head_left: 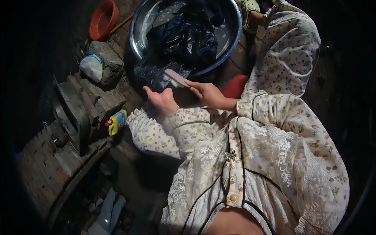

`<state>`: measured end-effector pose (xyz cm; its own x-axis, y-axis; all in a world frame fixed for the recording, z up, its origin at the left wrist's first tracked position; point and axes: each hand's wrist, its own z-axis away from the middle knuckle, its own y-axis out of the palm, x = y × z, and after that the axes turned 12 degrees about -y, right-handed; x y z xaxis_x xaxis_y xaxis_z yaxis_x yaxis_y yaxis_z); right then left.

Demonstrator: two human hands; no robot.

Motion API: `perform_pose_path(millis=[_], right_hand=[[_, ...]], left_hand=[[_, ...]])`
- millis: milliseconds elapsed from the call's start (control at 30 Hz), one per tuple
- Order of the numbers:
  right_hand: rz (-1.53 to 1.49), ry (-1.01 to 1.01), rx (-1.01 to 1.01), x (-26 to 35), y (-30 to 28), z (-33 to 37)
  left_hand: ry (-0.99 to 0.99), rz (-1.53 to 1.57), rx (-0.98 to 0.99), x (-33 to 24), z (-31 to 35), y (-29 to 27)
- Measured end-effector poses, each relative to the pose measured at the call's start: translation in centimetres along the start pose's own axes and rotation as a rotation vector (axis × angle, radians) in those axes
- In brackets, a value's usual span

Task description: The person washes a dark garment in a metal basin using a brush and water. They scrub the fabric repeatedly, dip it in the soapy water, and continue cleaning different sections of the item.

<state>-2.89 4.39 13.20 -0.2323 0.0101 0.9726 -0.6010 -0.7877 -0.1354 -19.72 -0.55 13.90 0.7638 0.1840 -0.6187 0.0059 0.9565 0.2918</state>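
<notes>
My right hand (211, 95) is closed round the handle of a pale pink scrubbing brush (176, 77). The brush head, with white bristles or foam at its edge, rests on a wet, sudsy dark cloth (145, 74). That cloth hangs over the near rim of a wide metal basin (137, 35); more dark navy fabric (188, 37), shiny with water, lies inside. At the cloth's near edge is my left hand (162, 101), palm up with its fingers apart. Some of its fingers are hard to make out.
Left of the basin are a red plastic bowl (102, 19), a wooden stick (121, 24), a stone block (107, 60) and a white bag (91, 67). A yellow bottle (116, 122) stands beside stacked bricks (94, 96). Something red (234, 87) lies near my right wrist.
</notes>
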Motion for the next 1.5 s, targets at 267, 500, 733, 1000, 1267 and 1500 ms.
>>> perform_pose_path(millis=[267, 500, 733, 1000, 1267, 1500], right_hand=[[0.026, 0.070, 0.125, 2.1, -0.3, -1.4], [-0.085, -0.073, 0.143, 0.1, 0.7, -4.3], [0.671, 0.123, 0.415, -6.0, -2.5, -6.8], [-0.236, 0.037, 0.109, -3.9, 1.0, -7.2], [-0.150, -0.011, 0.002, 0.7, 3.6, -6.8], [-0.065, 0.087, -0.087, -2.1, 6.0, -9.9]], left_hand=[[0.380, -0.606, -0.001, 1.3, 1.3, -2.0], [-0.168, -0.029, 0.007, -0.3, 2.7, 1.4], [-0.101, 0.061, 0.096, 0.8, 2.2, -0.7], [0.241, -0.394, -0.113, 0.0, 0.8, -2.0], [0.430, -1.123, -0.162, -4.9, -11.8, 0.7], [0.487, -1.377, 0.016, -8.2, -7.7, 4.2]])
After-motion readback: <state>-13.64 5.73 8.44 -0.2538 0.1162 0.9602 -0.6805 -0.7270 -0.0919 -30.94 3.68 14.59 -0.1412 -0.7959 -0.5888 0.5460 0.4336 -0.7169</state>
